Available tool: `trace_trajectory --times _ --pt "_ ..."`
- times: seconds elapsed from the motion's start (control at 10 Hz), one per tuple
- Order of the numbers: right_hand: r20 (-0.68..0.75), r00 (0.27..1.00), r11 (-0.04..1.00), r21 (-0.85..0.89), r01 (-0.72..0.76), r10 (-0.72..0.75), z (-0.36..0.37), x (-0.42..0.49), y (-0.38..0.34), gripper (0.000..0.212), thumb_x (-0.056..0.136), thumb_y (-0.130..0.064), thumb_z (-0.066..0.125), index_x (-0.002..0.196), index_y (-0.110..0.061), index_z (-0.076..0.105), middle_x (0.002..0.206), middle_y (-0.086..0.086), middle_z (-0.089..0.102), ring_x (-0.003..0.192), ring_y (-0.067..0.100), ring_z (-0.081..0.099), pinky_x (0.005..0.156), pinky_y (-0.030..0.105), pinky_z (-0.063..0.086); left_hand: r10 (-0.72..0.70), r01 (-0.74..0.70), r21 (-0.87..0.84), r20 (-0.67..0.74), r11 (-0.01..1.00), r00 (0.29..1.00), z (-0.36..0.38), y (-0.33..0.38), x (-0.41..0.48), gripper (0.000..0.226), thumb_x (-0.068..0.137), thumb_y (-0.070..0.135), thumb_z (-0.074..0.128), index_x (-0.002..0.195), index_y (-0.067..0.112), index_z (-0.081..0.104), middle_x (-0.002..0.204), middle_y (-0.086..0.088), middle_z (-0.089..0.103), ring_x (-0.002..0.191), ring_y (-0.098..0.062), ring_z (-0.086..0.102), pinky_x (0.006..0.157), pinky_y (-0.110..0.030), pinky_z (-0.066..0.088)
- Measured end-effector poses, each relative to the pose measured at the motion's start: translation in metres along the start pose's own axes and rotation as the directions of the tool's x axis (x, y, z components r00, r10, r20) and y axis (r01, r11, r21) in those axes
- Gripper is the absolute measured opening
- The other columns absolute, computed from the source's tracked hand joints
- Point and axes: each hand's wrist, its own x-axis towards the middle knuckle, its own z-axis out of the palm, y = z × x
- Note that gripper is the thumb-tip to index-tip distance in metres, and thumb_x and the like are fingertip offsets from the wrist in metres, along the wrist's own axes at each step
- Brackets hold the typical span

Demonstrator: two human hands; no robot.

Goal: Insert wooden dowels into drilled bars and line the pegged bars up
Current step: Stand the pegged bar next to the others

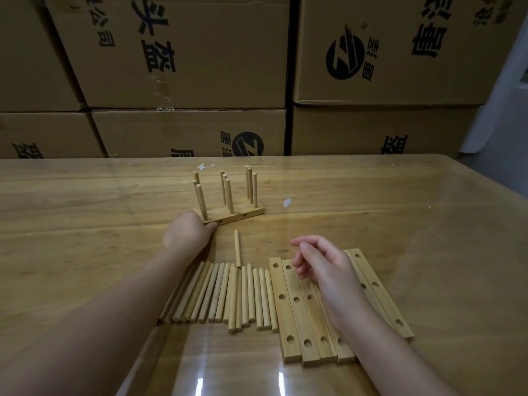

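Glossy wooden table [400,212] with pegged bars [237,216], a row of loose dowels [217,295], flat drilled bars [297,315]

Left grip [188,232], right grip [323,267] — bare forearms [114,304]

left hand [187,232]: reached forward on a bare, outstretched forearm, back up, thumb tip forward, fingers hidden beyond the knuckles | right hand [320,262]: nearer the body, raised, palm turned leftward, fingers loosely curled, holding nothing

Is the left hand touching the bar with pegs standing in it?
Touching: the head view shows the left hand against the left end of the pegged bar.
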Motion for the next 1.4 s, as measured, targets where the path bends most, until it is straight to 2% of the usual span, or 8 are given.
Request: trace_trajectory --times 0.1,0.3,0.4,0.5,0.6,0.8,1.3,1.4 --pt "0.000 1.000 1.000 0.009 -0.007 0.007 -0.001 0.000 0.001 0.019 0.094 -0.012 0.050 0.091 -0.017 0.069 0.066 -0.005 0.063 0.063 0.005 0.058 0.060 0.017 0.049 0.013 -0.012 0.024 -0.040 1.000 0.999 0.005 0.001 0.003 0.036 0.093 0.047 0.053 0.079 0.014 0.051 0.079 -0.004 0.057 0.072 -0.020 0.057 0.057 -0.029 0.046" --pt "-0.012 1.000 0.999 0.026 -0.018 0.018 0.000 0.000 -0.001 0.019 0.094 -0.011 0.051 0.090 -0.016 0.069 0.065 -0.004 0.063 0.062 0.006 0.058 0.059 0.017 0.049 0.045 -0.044 0.021 -0.058 0.999 0.997 0.008 0.003 0.013 0.033 0.094 0.042 0.052 0.094 0.009 0.059 0.082 -0.004 0.057 0.071 -0.018 0.057 0.056 -0.028 0.046" --pt "-0.013 1.000 1.000 0.023 -0.021 0.021 0.000 -0.001 -0.002 0.019 0.094 -0.011 0.050 0.090 -0.015 0.069 0.065 -0.004 0.063 0.062 0.006 0.058 0.059 0.017 0.049 0.016 -0.015 0.015 -0.060 1.000 0.998 0.007 0.003 0.017 0.059 0.086 0.058 0.056 0.117 0.008 0.054 0.107 -0.008 0.058 0.087 -0.021 0.060 0.057 -0.027 0.044" --pt "-0.012 1.000 0.999 0.025 -0.021 0.022 0.000 -0.001 -0.002 0.020 0.094 -0.011 0.050 0.089 -0.015 0.069 0.065 -0.004 0.062 0.062 0.006 0.057 0.059 0.017 0.049 0.023 -0.020 0.048 -0.055 0.999 0.998 0.008 0.005 0.019 0.088 0.073 0.076 0.055 0.131 0.010 0.046 0.131 -0.013 0.046 0.106 -0.025 0.056 0.059 -0.029 0.042" --pt "-0.012 1.000 0.999 0.023 -0.022 0.022 0.001 -0.001 -0.003 0.020 0.093 -0.011 0.051 0.089 -0.015 0.069 0.065 -0.004 0.063 0.062 0.006 0.057 0.059 0.017 0.049 0.029 -0.028 0.039 -0.032 0.999 0.999 0.006 0.005 0.024 0.091 0.069 0.081 0.054 0.129 0.013 0.047 0.129 -0.012 0.045 0.106 -0.025 0.055 0.051 -0.027 0.037" --pt "-0.016 1.000 0.999 0.035 -0.024 0.025 0.001 0.000 -0.003 0.021 0.093 -0.011 0.051 0.087 -0.016 0.070 0.065 -0.003 0.063 0.062 0.007 0.057 0.059 0.017 0.049 0.043 -0.045 0.035 0.074 0.998 0.996 -0.003 0.003 0.035 0.078 0.074 0.071 0.059 0.126 0.014 0.050 0.132 -0.012 0.042 0.103 -0.023 0.054 0.069 -0.032 0.047" --pt "-0.003 1.000 0.999 0.027 -0.019 0.019 0.000 -0.001 -0.003 0.021 0.093 -0.010 0.051 0.087 -0.017 0.070 0.066 -0.003 0.063 0.063 0.007 0.057 0.060 0.018 0.049 0.105 -0.109 0.051 0.076 0.993 0.992 -0.004 0.001 0.041 0.072 0.078 0.068 0.058 0.127 0.017 0.052 0.129 -0.012 0.045 0.102 -0.024 0.055 0.076 -0.034 0.051" --pt "-0.002 1.000 0.999 0.028 -0.018 0.018 0.000 -0.001 -0.002 0.021 0.094 -0.011 0.051 0.087 -0.017 0.070 0.066 -0.003 0.063 0.063 0.007 0.057 0.060 0.018 0.048 0.128 -0.133 0.099 0.057 0.986 0.990 -0.004 0.003 0.041 0.072 0.078 0.071 0.054 0.126 0.018 0.053 0.127 -0.011 0.046 0.100 -0.023 0.055 0.070 -0.032 0.049"
